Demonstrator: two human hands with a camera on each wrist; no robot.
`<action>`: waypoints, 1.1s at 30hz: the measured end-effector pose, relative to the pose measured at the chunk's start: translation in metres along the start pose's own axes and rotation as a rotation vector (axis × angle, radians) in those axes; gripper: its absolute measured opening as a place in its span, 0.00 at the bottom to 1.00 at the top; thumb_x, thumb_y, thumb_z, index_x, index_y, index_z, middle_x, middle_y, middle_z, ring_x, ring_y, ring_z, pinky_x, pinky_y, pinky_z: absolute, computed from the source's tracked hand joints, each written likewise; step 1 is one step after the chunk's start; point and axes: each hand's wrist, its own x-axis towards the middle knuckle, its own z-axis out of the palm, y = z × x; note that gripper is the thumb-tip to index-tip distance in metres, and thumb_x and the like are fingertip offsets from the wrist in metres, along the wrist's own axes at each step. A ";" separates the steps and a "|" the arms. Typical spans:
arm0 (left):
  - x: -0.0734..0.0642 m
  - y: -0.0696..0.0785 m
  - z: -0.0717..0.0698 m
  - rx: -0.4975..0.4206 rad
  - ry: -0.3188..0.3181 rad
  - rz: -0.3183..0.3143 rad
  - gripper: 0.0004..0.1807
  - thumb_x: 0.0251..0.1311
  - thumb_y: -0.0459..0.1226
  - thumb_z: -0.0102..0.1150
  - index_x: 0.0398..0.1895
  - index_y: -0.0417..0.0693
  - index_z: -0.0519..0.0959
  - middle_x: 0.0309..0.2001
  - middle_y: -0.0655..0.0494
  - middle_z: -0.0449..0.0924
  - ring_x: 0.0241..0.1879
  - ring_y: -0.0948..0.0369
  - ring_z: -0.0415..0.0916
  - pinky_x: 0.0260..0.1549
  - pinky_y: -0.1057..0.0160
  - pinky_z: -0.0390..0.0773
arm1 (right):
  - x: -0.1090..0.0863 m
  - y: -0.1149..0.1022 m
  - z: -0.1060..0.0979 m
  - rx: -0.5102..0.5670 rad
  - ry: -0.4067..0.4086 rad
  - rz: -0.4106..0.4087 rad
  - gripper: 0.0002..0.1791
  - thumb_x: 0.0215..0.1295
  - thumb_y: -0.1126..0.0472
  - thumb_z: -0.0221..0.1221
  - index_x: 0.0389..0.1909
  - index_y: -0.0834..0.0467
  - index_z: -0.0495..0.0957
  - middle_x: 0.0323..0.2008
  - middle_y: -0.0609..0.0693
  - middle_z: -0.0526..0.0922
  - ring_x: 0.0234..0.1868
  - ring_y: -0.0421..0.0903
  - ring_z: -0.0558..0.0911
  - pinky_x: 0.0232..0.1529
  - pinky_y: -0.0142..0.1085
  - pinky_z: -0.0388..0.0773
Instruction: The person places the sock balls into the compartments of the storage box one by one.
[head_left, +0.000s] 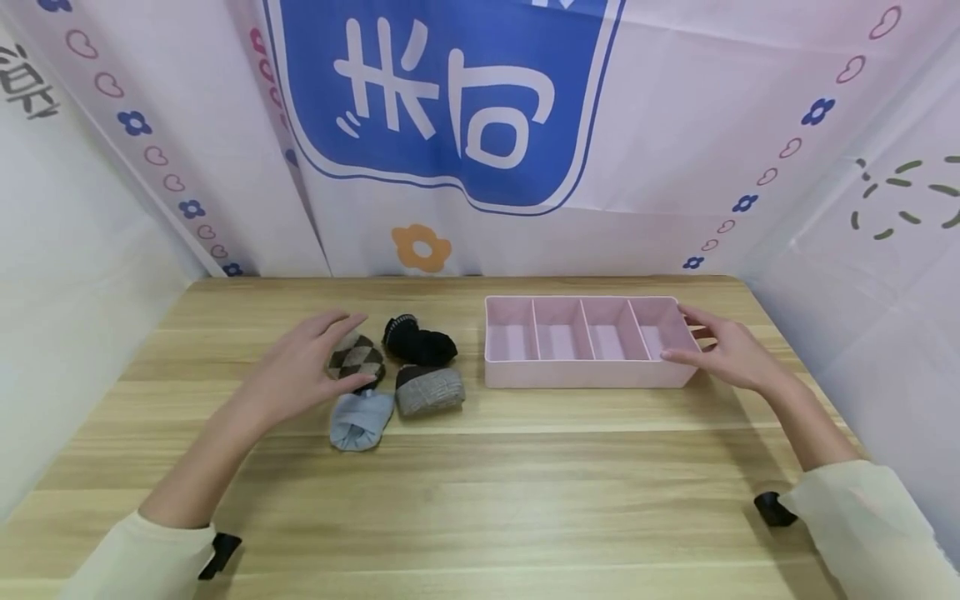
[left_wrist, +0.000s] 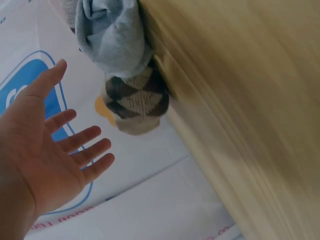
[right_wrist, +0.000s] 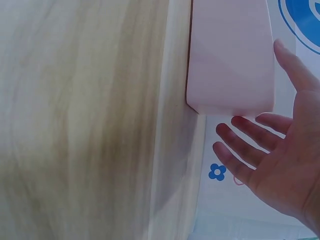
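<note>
Four compartments make up a pink storage box (head_left: 585,375) at the table's right side. My right hand (head_left: 731,354) is at its right end, thumb over the near corner and fingers by the end wall; the right wrist view shows these fingers extended and spread. On the left lie rolled socks: a brown-and-beige argyle sock (head_left: 362,358), a black sock (head_left: 422,343), a grey sock (head_left: 431,392) and a light blue sock (head_left: 362,421). Held over the argyle sock, my left hand (head_left: 303,371) has its fingers spread and nothing in its grasp, as the left wrist view (left_wrist: 45,155) confirms.
The wooden table (head_left: 510,500) runs back to a white printed cloth (head_left: 660,167) hanging behind it. More white cloth rises along the left and right sides. A black strap piece (head_left: 774,508) sits by the right sleeve, another (head_left: 220,556) by the left.
</note>
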 end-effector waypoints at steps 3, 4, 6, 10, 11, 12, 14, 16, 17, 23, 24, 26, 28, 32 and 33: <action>0.006 0.004 0.002 -0.034 0.007 -0.010 0.45 0.63 0.53 0.70 0.76 0.38 0.67 0.69 0.33 0.70 0.68 0.35 0.67 0.66 0.33 0.67 | 0.001 0.000 0.000 0.012 -0.011 0.004 0.50 0.66 0.50 0.69 0.79 0.68 0.56 0.67 0.73 0.71 0.61 0.70 0.77 0.57 0.62 0.78; 0.008 0.005 0.002 -0.042 0.003 -0.017 0.45 0.63 0.53 0.70 0.76 0.38 0.67 0.69 0.33 0.70 0.68 0.35 0.66 0.66 0.33 0.66 | 0.002 0.001 0.000 0.014 -0.014 0.007 0.50 0.65 0.50 0.70 0.79 0.68 0.55 0.67 0.73 0.71 0.61 0.70 0.77 0.57 0.62 0.78; 0.011 0.004 0.003 -0.062 -0.013 -0.041 0.45 0.62 0.52 0.71 0.76 0.38 0.67 0.69 0.33 0.70 0.69 0.35 0.66 0.66 0.33 0.66 | 0.003 0.001 0.000 0.015 -0.021 0.016 0.52 0.64 0.49 0.71 0.79 0.68 0.55 0.68 0.72 0.71 0.62 0.69 0.77 0.57 0.60 0.79; 0.015 -0.001 0.007 -0.083 -0.066 -0.103 0.47 0.61 0.52 0.72 0.76 0.35 0.66 0.69 0.30 0.68 0.68 0.33 0.66 0.64 0.32 0.68 | 0.005 0.000 0.000 0.013 -0.032 0.023 0.54 0.61 0.50 0.73 0.79 0.69 0.55 0.68 0.72 0.71 0.61 0.68 0.77 0.55 0.53 0.81; 0.015 -0.003 0.009 -0.090 -0.081 -0.120 0.47 0.61 0.52 0.73 0.76 0.35 0.65 0.69 0.29 0.67 0.68 0.33 0.65 0.63 0.31 0.69 | 0.005 0.000 -0.001 0.010 -0.032 0.025 0.54 0.61 0.50 0.73 0.79 0.69 0.55 0.68 0.72 0.71 0.61 0.68 0.78 0.54 0.50 0.82; 0.015 -0.005 0.010 -0.104 -0.094 -0.133 0.48 0.61 0.52 0.73 0.76 0.34 0.65 0.69 0.28 0.67 0.67 0.32 0.65 0.62 0.30 0.69 | 0.005 -0.001 -0.001 0.008 -0.032 0.026 0.54 0.61 0.50 0.74 0.78 0.70 0.56 0.67 0.72 0.72 0.60 0.68 0.78 0.53 0.47 0.82; 0.016 -0.008 0.013 -0.140 -0.117 -0.155 0.49 0.60 0.51 0.73 0.76 0.32 0.63 0.69 0.26 0.65 0.67 0.31 0.65 0.61 0.29 0.70 | 0.005 -0.002 -0.002 0.006 -0.034 0.029 0.54 0.60 0.50 0.74 0.78 0.70 0.56 0.67 0.73 0.72 0.60 0.68 0.79 0.50 0.39 0.82; 0.016 -0.011 0.017 -0.179 -0.127 -0.170 0.49 0.60 0.49 0.74 0.76 0.30 0.62 0.70 0.25 0.63 0.67 0.31 0.64 0.62 0.29 0.68 | 0.005 -0.003 -0.003 0.008 -0.040 0.034 0.54 0.60 0.51 0.74 0.78 0.71 0.56 0.67 0.73 0.72 0.60 0.68 0.78 0.48 0.32 0.80; 0.016 -0.013 0.018 -0.196 -0.128 -0.173 0.49 0.59 0.48 0.75 0.76 0.30 0.62 0.70 0.25 0.63 0.67 0.30 0.64 0.62 0.29 0.68 | 0.005 -0.004 -0.003 0.009 -0.044 0.035 0.54 0.61 0.50 0.74 0.78 0.71 0.56 0.67 0.73 0.72 0.60 0.68 0.78 0.47 0.29 0.79; 0.012 -0.018 0.022 -0.236 -0.094 -0.180 0.47 0.57 0.42 0.76 0.73 0.26 0.63 0.66 0.24 0.66 0.63 0.31 0.67 0.63 0.31 0.69 | 0.005 -0.010 -0.004 0.026 -0.062 0.031 0.54 0.62 0.51 0.73 0.78 0.72 0.54 0.68 0.74 0.70 0.60 0.68 0.78 0.49 0.31 0.80; 0.012 -0.018 0.022 -0.238 -0.091 -0.180 0.47 0.57 0.42 0.76 0.73 0.26 0.63 0.66 0.24 0.66 0.63 0.31 0.67 0.63 0.31 0.69 | 0.005 -0.010 -0.004 0.029 -0.062 0.027 0.54 0.62 0.51 0.73 0.78 0.72 0.54 0.68 0.74 0.70 0.60 0.68 0.78 0.51 0.36 0.81; 0.012 -0.018 0.022 -0.236 -0.090 -0.177 0.47 0.57 0.42 0.76 0.73 0.26 0.63 0.66 0.25 0.66 0.63 0.31 0.68 0.63 0.31 0.69 | 0.005 -0.009 -0.003 0.043 -0.061 0.028 0.53 0.63 0.52 0.72 0.79 0.70 0.55 0.69 0.73 0.70 0.62 0.69 0.77 0.56 0.47 0.81; 0.013 -0.018 0.022 -0.235 -0.090 -0.172 0.47 0.57 0.42 0.76 0.73 0.26 0.63 0.66 0.25 0.66 0.63 0.31 0.68 0.63 0.32 0.69 | 0.005 -0.006 -0.003 0.069 -0.061 0.033 0.52 0.63 0.53 0.72 0.80 0.68 0.54 0.69 0.73 0.69 0.64 0.70 0.75 0.60 0.55 0.78; 0.012 -0.018 0.022 -0.234 -0.094 -0.171 0.47 0.56 0.41 0.77 0.73 0.26 0.64 0.66 0.25 0.66 0.62 0.31 0.69 0.62 0.32 0.70 | 0.005 0.001 -0.001 0.127 -0.066 0.049 0.52 0.65 0.54 0.70 0.82 0.63 0.51 0.73 0.70 0.65 0.69 0.69 0.71 0.62 0.51 0.76; 0.012 -0.018 0.023 -0.234 -0.099 -0.173 0.47 0.57 0.42 0.77 0.73 0.27 0.64 0.67 0.25 0.66 0.62 0.32 0.70 0.62 0.32 0.71 | 0.005 0.002 -0.001 0.135 -0.070 0.053 0.52 0.65 0.54 0.70 0.82 0.62 0.50 0.74 0.69 0.63 0.69 0.69 0.70 0.62 0.48 0.76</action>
